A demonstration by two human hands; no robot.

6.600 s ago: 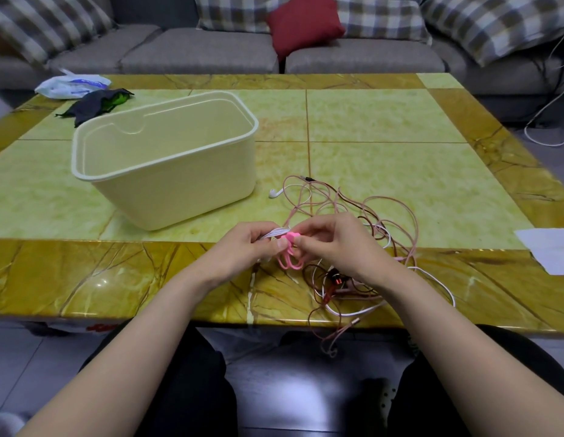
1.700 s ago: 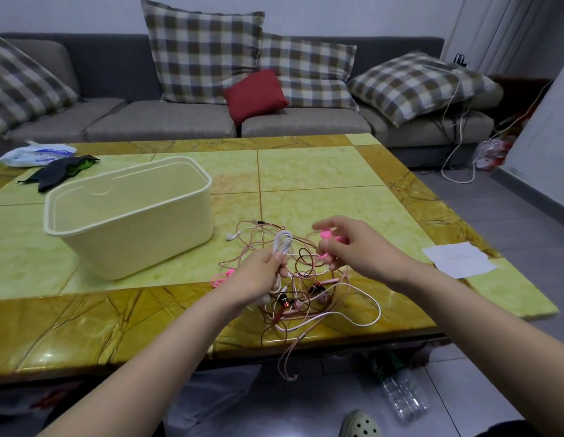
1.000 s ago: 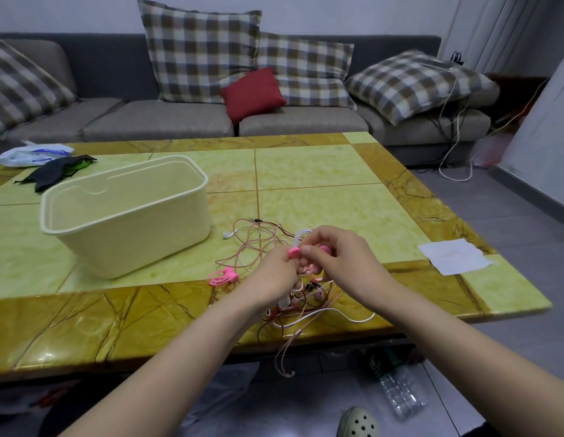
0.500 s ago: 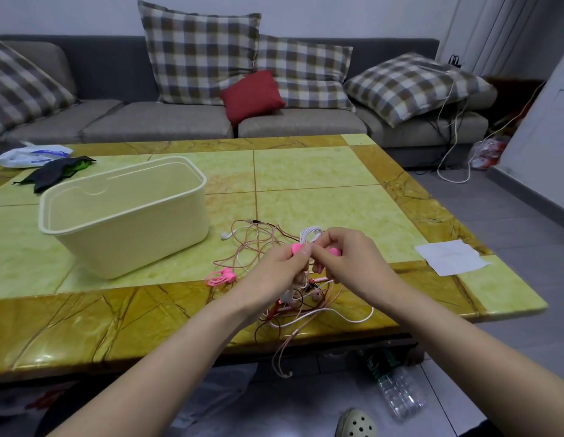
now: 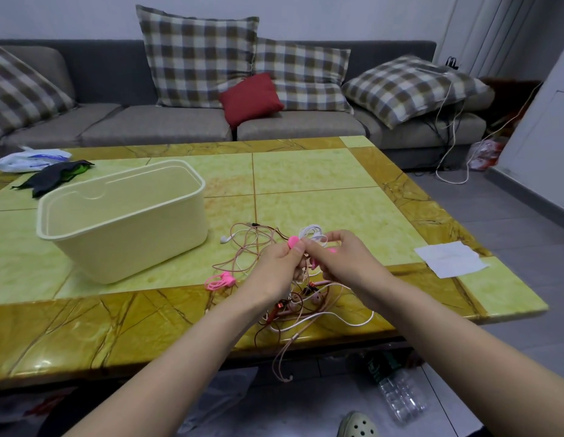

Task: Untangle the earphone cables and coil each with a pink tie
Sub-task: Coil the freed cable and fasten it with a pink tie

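Note:
A tangle of pink, white and dark red earphone cables [image 5: 258,244] lies on the table near its front edge, with one strand hanging over the edge. My left hand [image 5: 276,269] pinches the round end of a pink tie [image 5: 293,242]. My right hand [image 5: 340,260] holds a small coil of white cable [image 5: 312,232], and the tie's other end shows by its fingers. Both hands meet just above the tangle. A bunch of spare pink ties [image 5: 220,281] lies on the table to the left of my left wrist.
A cream plastic tub [image 5: 122,216] stands open on the yellow-green marble table [image 5: 315,171], left of the cables. A white paper [image 5: 449,258] lies at the right edge. A dark cloth [image 5: 53,176] and a plastic bag [image 5: 29,158] are at the far left. A sofa stands behind.
My hands came together: the left hand now pinches the pink tie's end against the white coil held by the right. The view has shifted slightly.

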